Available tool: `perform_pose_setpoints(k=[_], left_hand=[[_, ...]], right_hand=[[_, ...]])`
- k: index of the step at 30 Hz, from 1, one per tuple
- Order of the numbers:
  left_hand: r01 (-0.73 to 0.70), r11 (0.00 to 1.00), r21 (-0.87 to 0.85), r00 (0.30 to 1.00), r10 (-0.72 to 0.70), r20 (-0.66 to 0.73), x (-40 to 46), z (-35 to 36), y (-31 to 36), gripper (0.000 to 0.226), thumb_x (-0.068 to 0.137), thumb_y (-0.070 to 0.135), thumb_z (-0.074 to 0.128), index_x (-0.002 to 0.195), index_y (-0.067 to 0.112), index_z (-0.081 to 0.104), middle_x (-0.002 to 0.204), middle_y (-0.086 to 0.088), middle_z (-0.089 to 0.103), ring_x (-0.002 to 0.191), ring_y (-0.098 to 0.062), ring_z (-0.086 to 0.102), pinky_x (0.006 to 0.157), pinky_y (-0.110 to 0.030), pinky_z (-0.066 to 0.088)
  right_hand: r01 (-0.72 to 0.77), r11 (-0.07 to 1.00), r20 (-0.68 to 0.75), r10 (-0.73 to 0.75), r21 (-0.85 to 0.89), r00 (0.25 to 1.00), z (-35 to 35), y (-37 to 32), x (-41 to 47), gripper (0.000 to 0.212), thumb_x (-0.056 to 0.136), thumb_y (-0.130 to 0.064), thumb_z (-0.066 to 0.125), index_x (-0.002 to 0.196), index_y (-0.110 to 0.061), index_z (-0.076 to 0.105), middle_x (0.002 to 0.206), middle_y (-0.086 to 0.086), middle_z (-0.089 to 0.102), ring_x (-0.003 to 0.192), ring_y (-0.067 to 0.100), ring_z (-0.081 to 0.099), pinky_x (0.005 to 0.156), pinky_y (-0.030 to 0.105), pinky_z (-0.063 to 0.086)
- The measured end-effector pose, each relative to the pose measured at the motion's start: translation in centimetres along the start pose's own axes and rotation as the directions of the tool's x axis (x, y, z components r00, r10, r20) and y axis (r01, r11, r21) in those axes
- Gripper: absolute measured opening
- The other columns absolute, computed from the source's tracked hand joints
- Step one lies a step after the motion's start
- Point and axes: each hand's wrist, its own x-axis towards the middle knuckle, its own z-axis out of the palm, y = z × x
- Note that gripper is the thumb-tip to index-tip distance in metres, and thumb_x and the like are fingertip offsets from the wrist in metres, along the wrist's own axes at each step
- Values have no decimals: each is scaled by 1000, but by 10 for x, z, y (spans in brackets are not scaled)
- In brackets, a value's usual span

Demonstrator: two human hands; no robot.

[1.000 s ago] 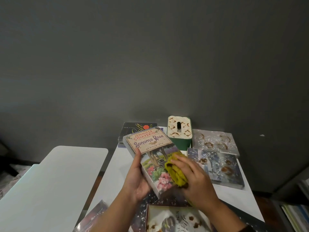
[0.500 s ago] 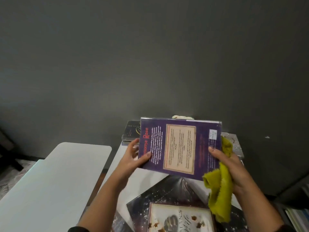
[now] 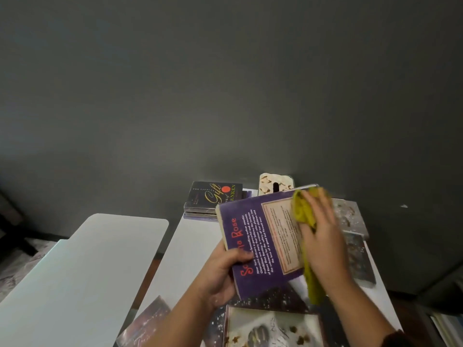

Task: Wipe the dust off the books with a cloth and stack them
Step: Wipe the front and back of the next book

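My left hand [image 3: 223, 274] grips the near left corner of a purple paperback [image 3: 260, 244], back cover up, tilted above the white table [image 3: 190, 249]. My right hand [image 3: 323, 239] presses a yellow-green cloth [image 3: 304, 211] against the cover's right part; the cloth's tail hangs below the book. A small stack of books with a dark "Gift" cover [image 3: 213, 197] lies at the table's far left. Dusty books lie at the far right [image 3: 350, 216], the right [image 3: 358, 259] and near me [image 3: 270, 329].
A green tissue box with a cream patterned top [image 3: 275, 182] stands against the dark wall behind the held book. A second white table [image 3: 82, 271] stands to the left, across a narrow gap. A shelf with books [image 3: 448, 326] shows at the lower right.
The book was flipped from front cover to back cover. My right hand, which held the book's right edge with the cloth dangling, has moved onto the cover with the cloth.
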Motion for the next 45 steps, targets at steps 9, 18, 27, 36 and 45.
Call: perform_pose_setpoints(k=[9, 18, 27, 36, 45], left_hand=[[-17, 999, 34, 1000, 17, -6, 1, 7, -3, 52, 60, -9, 54, 112, 1, 55, 90, -22, 66, 76, -31, 67, 66, -43, 59], [20, 1000, 2, 999, -20, -36, 3, 6, -4, 54, 55, -11, 51, 108, -2, 54, 86, -23, 68, 70, -32, 69, 57, -42, 58], [13, 1000, -6, 998, -13, -57, 5, 2, -3, 55, 55, -11, 52, 109, 0, 55, 89, -22, 67, 73, -32, 68, 59, -41, 58], [-38, 999, -28, 992, 34, -124, 9, 5, -10, 57, 56, -9, 55, 113, -2, 55, 91, -23, 68, 73, -32, 69, 61, -42, 59], [-113, 991, 67, 990, 118, -71, 11, 14, -21, 61, 56, -10, 62, 116, -3, 50, 94, -23, 67, 82, -32, 68, 65, -42, 58]], right_hand=[[320, 940, 185, -338, 122, 923, 27, 0, -15, 86, 82, 12, 49, 140, -46, 25, 152, -30, 5, 120, -1, 46, 87, 10, 41], [117, 992, 93, -122, 51, 988, 23, 9, -5, 75, 86, 6, 49, 144, -37, 27, 154, -24, 2, 103, 3, 58, 64, 5, 47], [178, 978, 58, -185, 111, 981, 24, 13, 7, 83, 80, 15, 50, 141, -38, 32, 154, -22, 11, 106, 6, 56, 68, 9, 49], [276, 958, 67, -282, 80, 957, 39, 6, -25, 87, 80, 11, 52, 142, -43, 26, 153, -28, -1, 138, 0, 21, 99, 19, 42], [-50, 949, 13, 49, 311, 999, 24, 57, -9, 78, 90, 5, 44, 134, -56, 24, 147, -9, 31, 98, 16, 58, 61, 17, 52]])
